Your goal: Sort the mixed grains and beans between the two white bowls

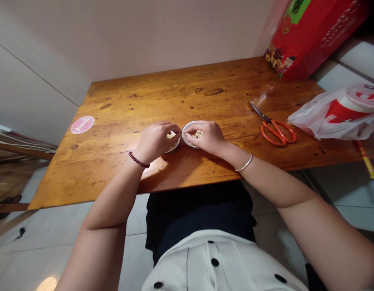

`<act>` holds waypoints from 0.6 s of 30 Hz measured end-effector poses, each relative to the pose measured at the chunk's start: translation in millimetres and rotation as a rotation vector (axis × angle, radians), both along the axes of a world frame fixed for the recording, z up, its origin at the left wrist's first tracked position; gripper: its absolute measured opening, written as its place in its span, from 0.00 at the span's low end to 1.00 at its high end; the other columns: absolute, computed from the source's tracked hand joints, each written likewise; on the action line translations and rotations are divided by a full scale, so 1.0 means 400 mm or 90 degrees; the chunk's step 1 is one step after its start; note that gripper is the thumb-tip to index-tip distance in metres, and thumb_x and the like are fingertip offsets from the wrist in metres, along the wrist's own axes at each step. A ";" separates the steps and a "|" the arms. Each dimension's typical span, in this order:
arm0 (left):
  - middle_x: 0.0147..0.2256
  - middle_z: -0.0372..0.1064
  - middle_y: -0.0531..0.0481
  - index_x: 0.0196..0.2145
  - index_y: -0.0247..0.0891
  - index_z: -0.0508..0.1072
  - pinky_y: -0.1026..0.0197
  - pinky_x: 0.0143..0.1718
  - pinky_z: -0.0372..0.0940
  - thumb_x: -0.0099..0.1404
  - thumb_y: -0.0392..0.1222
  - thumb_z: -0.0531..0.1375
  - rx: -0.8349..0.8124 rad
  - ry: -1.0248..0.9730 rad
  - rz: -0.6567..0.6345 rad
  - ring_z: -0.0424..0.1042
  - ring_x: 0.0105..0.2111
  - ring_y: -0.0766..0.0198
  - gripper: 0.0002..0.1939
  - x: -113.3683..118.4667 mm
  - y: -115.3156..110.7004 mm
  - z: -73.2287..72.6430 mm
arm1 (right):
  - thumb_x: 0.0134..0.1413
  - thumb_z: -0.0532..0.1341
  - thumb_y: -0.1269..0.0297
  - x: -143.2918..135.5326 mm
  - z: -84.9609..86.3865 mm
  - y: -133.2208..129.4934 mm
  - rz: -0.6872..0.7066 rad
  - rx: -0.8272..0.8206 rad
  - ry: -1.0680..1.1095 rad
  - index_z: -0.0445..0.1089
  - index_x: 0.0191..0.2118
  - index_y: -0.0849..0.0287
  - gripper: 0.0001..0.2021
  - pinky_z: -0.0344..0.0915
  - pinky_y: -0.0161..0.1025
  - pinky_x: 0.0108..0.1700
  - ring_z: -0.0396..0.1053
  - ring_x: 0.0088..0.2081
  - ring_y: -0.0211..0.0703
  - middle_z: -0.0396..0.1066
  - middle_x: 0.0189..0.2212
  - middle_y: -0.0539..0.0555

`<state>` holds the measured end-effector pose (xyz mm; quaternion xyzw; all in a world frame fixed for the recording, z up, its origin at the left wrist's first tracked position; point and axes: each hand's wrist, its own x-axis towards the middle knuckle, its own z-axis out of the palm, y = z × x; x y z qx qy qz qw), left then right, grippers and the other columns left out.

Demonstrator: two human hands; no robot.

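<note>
Two small white bowls with little yellowish pieces stand side by side near the table's front edge. The left bowl (175,148) is mostly covered by my left hand (158,139), which has a dark bead bracelet at the wrist. Over the right bowl (188,140) is my right hand (206,135), with a silver bangle on the wrist. The fingertips of both hands are pinched and meet between the bowls. Something tiny and thin is between them, too small to name. A thin dark line shows on the table left of my left wrist.
Orange-handled scissors (276,130) lie open on the wooden table (129,97) at the right. Beyond them are a red and white cup (347,106) in a plastic bag (314,115) and a red box (314,38). A round pink sticker (82,125) marks the left side.
</note>
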<state>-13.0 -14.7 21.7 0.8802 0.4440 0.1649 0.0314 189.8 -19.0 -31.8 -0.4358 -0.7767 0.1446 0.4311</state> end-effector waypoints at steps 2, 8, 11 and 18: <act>0.36 0.77 0.49 0.39 0.41 0.79 0.62 0.36 0.62 0.67 0.44 0.59 0.002 -0.002 -0.002 0.73 0.36 0.59 0.10 0.000 0.000 0.000 | 0.55 0.64 0.66 0.000 0.001 -0.001 -0.002 -0.004 -0.009 0.79 0.34 0.55 0.06 0.68 0.37 0.42 0.76 0.37 0.43 0.80 0.35 0.50; 0.37 0.77 0.48 0.39 0.41 0.80 0.61 0.36 0.63 0.67 0.44 0.59 0.001 -0.002 -0.007 0.73 0.36 0.59 0.10 0.003 -0.001 0.000 | 0.55 0.64 0.64 0.000 0.000 -0.001 -0.014 -0.009 -0.013 0.79 0.34 0.54 0.05 0.68 0.38 0.42 0.75 0.36 0.43 0.80 0.35 0.50; 0.37 0.77 0.49 0.39 0.41 0.80 0.62 0.36 0.63 0.67 0.45 0.60 0.009 -0.003 -0.006 0.73 0.36 0.59 0.10 0.004 0.000 -0.002 | 0.55 0.64 0.65 -0.001 0.003 -0.003 -0.014 -0.001 -0.022 0.79 0.34 0.54 0.06 0.68 0.37 0.42 0.76 0.37 0.43 0.80 0.35 0.50; 0.36 0.77 0.49 0.39 0.41 0.79 0.62 0.37 0.63 0.68 0.47 0.60 0.028 -0.013 -0.022 0.74 0.36 0.59 0.10 0.002 0.002 -0.007 | 0.56 0.64 0.67 0.000 0.003 -0.002 -0.006 0.006 -0.034 0.79 0.35 0.55 0.06 0.69 0.38 0.44 0.76 0.40 0.44 0.80 0.37 0.50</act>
